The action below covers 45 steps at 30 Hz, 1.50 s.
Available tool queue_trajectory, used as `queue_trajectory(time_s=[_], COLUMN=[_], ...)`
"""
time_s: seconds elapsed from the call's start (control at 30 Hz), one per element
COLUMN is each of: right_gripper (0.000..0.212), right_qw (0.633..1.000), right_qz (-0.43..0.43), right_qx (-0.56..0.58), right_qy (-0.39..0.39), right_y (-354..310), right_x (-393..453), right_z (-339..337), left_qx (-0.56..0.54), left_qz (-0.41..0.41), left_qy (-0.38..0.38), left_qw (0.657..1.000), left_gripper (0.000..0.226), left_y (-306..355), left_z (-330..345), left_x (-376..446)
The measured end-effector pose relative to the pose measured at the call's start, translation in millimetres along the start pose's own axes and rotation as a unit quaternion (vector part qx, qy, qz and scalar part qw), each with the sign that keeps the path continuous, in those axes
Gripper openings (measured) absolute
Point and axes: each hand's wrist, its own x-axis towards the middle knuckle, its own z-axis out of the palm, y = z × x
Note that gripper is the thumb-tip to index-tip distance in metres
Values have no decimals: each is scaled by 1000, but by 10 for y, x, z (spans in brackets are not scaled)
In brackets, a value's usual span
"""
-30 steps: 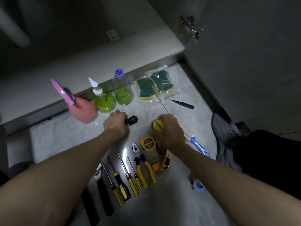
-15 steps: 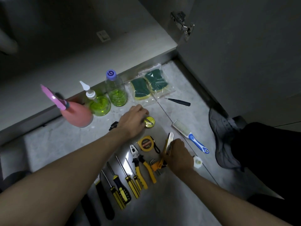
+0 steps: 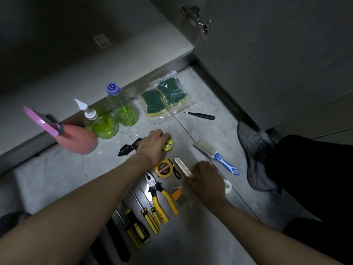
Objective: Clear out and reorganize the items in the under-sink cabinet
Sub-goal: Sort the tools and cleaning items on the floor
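My left hand lies over a small round yellow tool on the grey floor, fingers curled round it. A black piece sticks out to the left from under that hand. My right hand grips the lower end of a yellow utility knife, which lies beside a yellow 2 m tape measure. Below them lie yellow pliers, an orange hex-key set and several yellow-and-black screwdrivers. The cabinet floor above is dark.
Along the cabinet edge stand a pink spray bottle, two bottles of green liquid and bagged green sponges. Black tweezers, a blue-handled brush and a white tape roll lie right. My shoe rests by the open door.
My left hand moved right from the black piece onto the round yellow tool. My right hand let go of that tool, dropped back to the utility knife and shifted it right of the tape measure.
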Motion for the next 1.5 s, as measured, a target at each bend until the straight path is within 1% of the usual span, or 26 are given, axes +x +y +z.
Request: queue_trajectory(time_s=[0.07, 0.1, 0.13, 0.17, 0.2, 0.23, 0.3, 0.33, 0.4, 0.5, 0.57, 0.67, 0.73, 0.87, 0.9, 0.97, 1.03, 1.07, 1.13, 1.17, 1.2, 1.27, 1.3, 1.33, 1.4, 1.5], right_gripper=[11, 15, 28, 42, 52, 53, 43, 37, 33, 34, 36, 40, 41, 38, 35, 34, 30, 25, 22, 26, 31, 34, 32, 28, 21, 14], right_qw=[993, 988, 986, 988, 993, 995, 993, 993, 996, 998, 993, 972, 955, 915, 906, 905, 922, 934, 960, 971, 983, 998, 999, 998, 999, 999], right_qz=[46, 48, 47, 50, 61, 72, 77, 72, 38, -42, -114, -231, -284, -348, -357, -366, -354, -328, -227, -164, -105, -22, -8, -6, 8, 27], right_qx=[33, 34, 19, 1, -21, -44, -74, -75, -66, -6, 6, -39, -86, -205, -228, -214, -145, -102, -24, 0, 6, -21, -45, -60, -49, -7], right_qy=[100, 145, 161, 143, 101, 49, -43, -63, -41, 40, 41, 29, 25, -20, -20, 8, 60, 98, 164, 171, 149, 59, 21, 4, 11, 22], right_y=[43, 106, 181, 260, 330, 389, 476, 505, 513, 430, 274, -79, -332, -708, -739, -728, -624, -544, -314, -176, -43, 162, 233, 308, 370, 432], right_x=[122, 199, 279, 366, 450, 531, 680, 734, 805, 881, 969, 1220, 1414, 1712, 1752, 1767, 1720, 1697, 1680, 1691, 1715, 1754, 1758, 1752, 1686, 1416], right_z=[-130, -184, -241, -301, -356, -391, -417, -425, -449, -483, -505, -492, -456, -335, -310, -295, -324, -356, -440, -489, -528, -584, -593, -589, -596, -575], left_qx=[2, 2, 0, -3, -7, -11, -8, -3, -9, -54, -65, -45, -49, -55, -56, -62, -77, -83, -77, -66, -53, -33, -25, -17, -4, -1], left_qz=[-4, -6, -8, -12, -18, -22, -22, -20, -22, -38, -59, -102, -131, -153, -152, -139, -112, -98, -73, -63, -56, -65, -77, -89, -97, -96], left_qy=[-6, -7, -9, -10, -12, -15, -19, -21, -18, 10, 39, 65, 66, 60, 63, 76, 100, 112, 128, 128, 124, 103, 87, 72, 62, 84], left_qw=[1000, 1000, 1000, 1000, 1000, 1000, 1000, 1000, 1000, 998, 995, 992, 988, 985, 985, 985, 986, 985, 986, 988, 989, 992, 993, 993, 993, 992], left_gripper=[63, 66, 68, 69, 70, 69, 65, 63, 60, 51, 38, 35, 36, 34, 34, 34, 33, 32, 32, 35, 38, 39, 38, 37, 37, 33], left_y=[9, 11, 8, 5, 4, 4, 10, 19, 35, 13, -75, -300, -437, -572, -579, -557, -487, -445, -361, -326, -300, -264, -253, -233, -223, -198], left_z=[9, 12, 15, 16, 14, 13, 11, 8, -20, -115, -189, -261, -266, -206, -189, -179, -201, -225, -264, -274, -278, -277, -277, -264, -241, -203], left_x=[-1, -1, -3, -5, -11, -19, -32, -46, -77, -186, -309, -530, -642, -787, -795, -751, -611, -514, -290, -164, -37, 195, 289, 375, 476, 549])
